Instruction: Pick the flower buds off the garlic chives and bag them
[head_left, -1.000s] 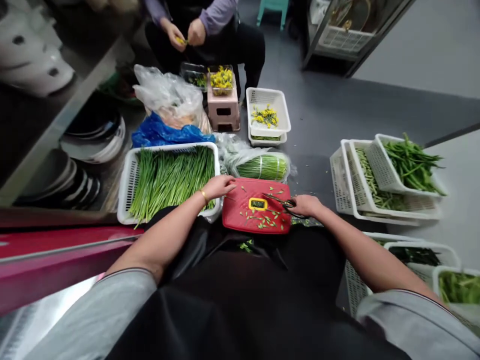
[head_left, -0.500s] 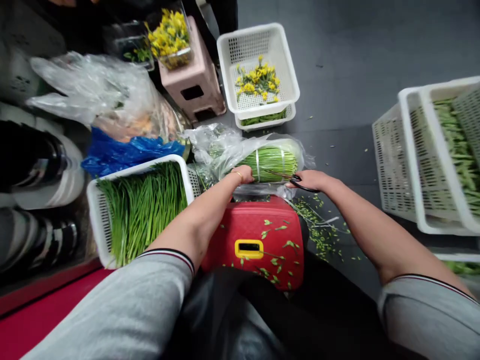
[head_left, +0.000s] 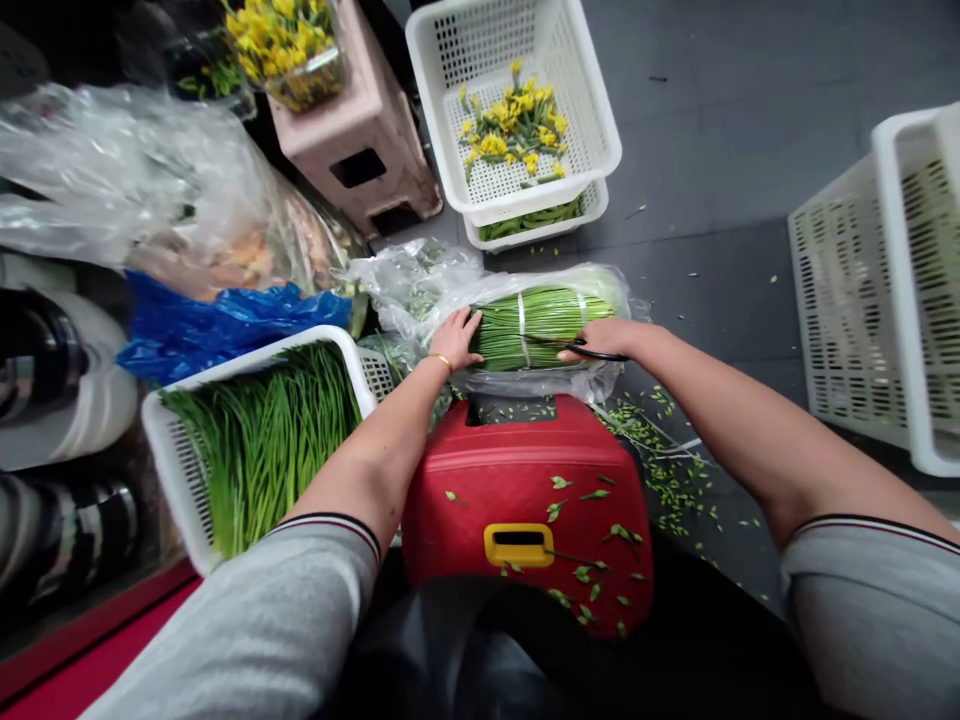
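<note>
A thick bundle of green stems (head_left: 495,330), bound with white bands, lies in an opened clear plastic wrap (head_left: 540,382) beyond the red stool. At the bundle's left end rests my left hand (head_left: 456,342), its fingers spread over the stems and wrap. My right hand (head_left: 598,340) is closed around black-handled scissors (head_left: 609,355) at the right part of the bundle. The scissors' thin blades point left across the stems, near a white band (head_left: 523,325).
The red stool (head_left: 465,510) with scattered buds stands before me. At left is a white basket of long green stems (head_left: 277,450), near a blue bag (head_left: 232,325). Yellow flowers lie in a white basket (head_left: 600,140) ahead. More baskets (head_left: 847,310) stand right.
My left hand has opened, its fingers now spread on the bundle. The scissors have shifted left along the stems relative to the bundle. The whole view has come closer.
</note>
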